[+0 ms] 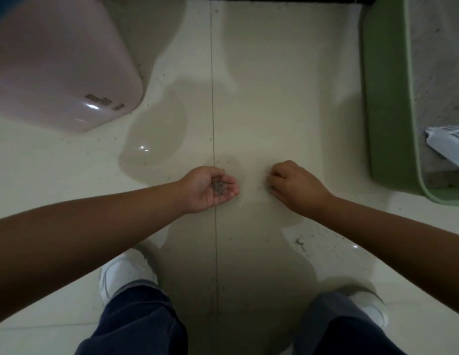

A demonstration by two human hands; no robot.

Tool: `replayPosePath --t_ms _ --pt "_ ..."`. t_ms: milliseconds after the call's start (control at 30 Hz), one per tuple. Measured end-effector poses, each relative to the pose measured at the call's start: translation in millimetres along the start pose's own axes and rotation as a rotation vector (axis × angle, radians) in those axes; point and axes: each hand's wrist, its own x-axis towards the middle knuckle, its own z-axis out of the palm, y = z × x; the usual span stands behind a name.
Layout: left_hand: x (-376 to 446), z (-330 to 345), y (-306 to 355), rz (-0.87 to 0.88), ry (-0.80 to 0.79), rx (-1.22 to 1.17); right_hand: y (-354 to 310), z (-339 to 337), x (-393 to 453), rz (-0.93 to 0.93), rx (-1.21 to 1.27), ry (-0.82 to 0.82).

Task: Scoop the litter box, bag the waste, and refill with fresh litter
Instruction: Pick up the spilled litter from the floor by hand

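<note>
From the head view, the green litter box [387,98] lies off to the right of both hands, its long side running away from the person, nearer the right hand [296,187]. That hand curls knuckles-up on the tile; whether it pinches grains I cannot tell. The left hand [210,187], farther from the box, cups spilled litter [218,187] palm-up

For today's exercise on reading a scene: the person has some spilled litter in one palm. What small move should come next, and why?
Probably the right hand, fingers curled down on the floor tile, should pinch up more grains and drop them into the cupped left hand, which already holds a small pile of litter. Loose grains still dot the floor.
</note>
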Motion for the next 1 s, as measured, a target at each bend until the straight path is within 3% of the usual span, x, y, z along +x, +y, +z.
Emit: replayPosePath --t_ms 100,200,367,567,633,733,767,833,900,1000 --pt "1 -2 0 0.003 0.007 -0.001 4 5 -5 -0.031 -0.01 0.02" --pt "1 -2 0 0.003 0.011 -0.003 6 4 -4 -0.002 0.047 -0.125" --pt "1 0 0 -0.008 0.007 -0.001 2 -5 3 -0.19 -0.14 -0.018" --pt "1 0 1 0.005 0.006 -0.013 -1 -8 7 -0.197 -0.223 -0.046" --pt "0 -2 1 0.007 0.007 -0.021 -3 -10 9 -0.098 -0.092 -0.032" --pt "1 -3 1 0.023 0.02 -0.046 -10 -24 18 0.293 0.329 0.157" --pt "1 -2 1 0.029 0.021 -0.061 -12 -28 20 0.389 0.51 0.154" --pt "-2 4 1 0.035 0.008 -0.087 -24 -39 20 0.414 0.816 0.05" --pt "-4 9 1 0.035 -0.035 -0.104 -31 -45 16 0.31 0.794 -0.01" --pt "-5 11 1 0.007 -0.069 -0.07 -16 -46 9 0.32 0.555 0.117"
